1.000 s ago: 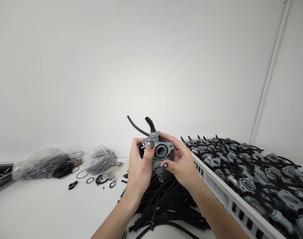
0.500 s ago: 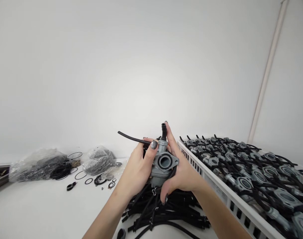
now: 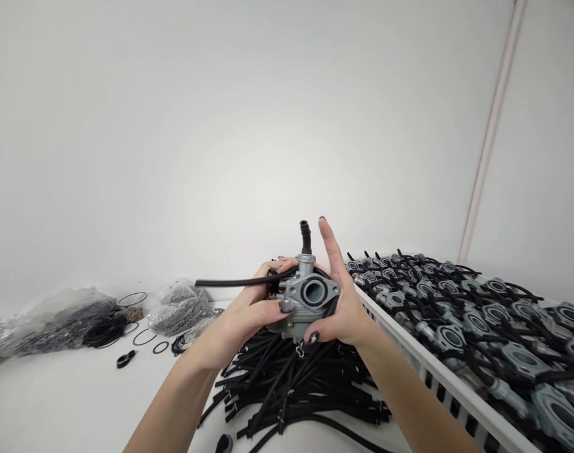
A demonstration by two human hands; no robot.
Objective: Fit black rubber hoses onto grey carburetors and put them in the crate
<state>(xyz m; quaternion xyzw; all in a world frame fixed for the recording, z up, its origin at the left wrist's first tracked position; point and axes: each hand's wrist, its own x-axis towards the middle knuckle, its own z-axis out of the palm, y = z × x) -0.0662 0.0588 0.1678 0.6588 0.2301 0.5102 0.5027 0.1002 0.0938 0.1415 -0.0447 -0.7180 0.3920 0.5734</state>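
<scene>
Between both hands I hold up a grey metal carburetor (image 3: 307, 314), its round bore facing me. A black rubber boot (image 3: 305, 238) sticks up from its top, and a black hose (image 3: 239, 281) runs out to the left. My left hand (image 3: 253, 308) grips the left side, thumb on the body and fingers mostly hidden behind. My right hand (image 3: 346, 308) clasps the right side, thumb low near a small metal clip (image 3: 300, 350), index finger raised off the part. Below lies a pile of black hoses (image 3: 300, 393), some with small clips.
At right stands a white slatted crate (image 3: 409, 349) filled with similar carburetors (image 3: 496, 314). On the white table at left are plastic bags of small parts (image 3: 55, 318), (image 3: 176, 308), black rings (image 3: 144, 337) and a black band (image 3: 125, 359). A pale wall rises behind.
My left thumb has slid down from the neck to the carburetor's side. My right index finger has lifted away from the boot. The hose now points straighter left, and the view has shifted slightly.
</scene>
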